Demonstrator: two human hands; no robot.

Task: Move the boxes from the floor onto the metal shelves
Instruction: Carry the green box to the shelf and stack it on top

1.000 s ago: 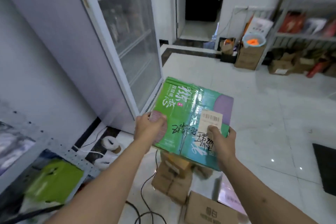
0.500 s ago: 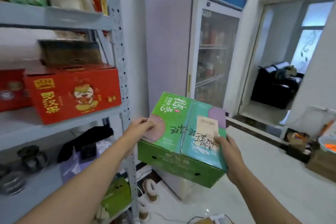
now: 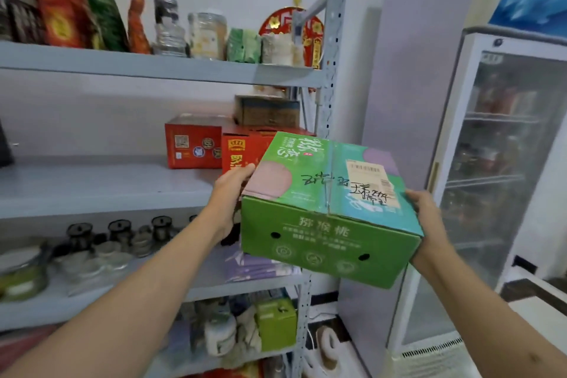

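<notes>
Box (image 3: 329,209), green cardboard, now up at middle-shelf height in front of the metal shelves (image 3: 122,190); a second ago it was low over the floor facing the fridge (image 3: 503,181). Person has turned to the rack, so placing looks near. Left hand (image 3: 230,193) grips the box's left end, right hand (image 3: 426,224) grips its right end, both grasping, box in the air and tilted. Head view: kiwi print, taped seam, white shipping label, black handwriting on top, vent holes in front. Bare shelf space lies left of the red boxes (image 3: 196,144).
</notes>
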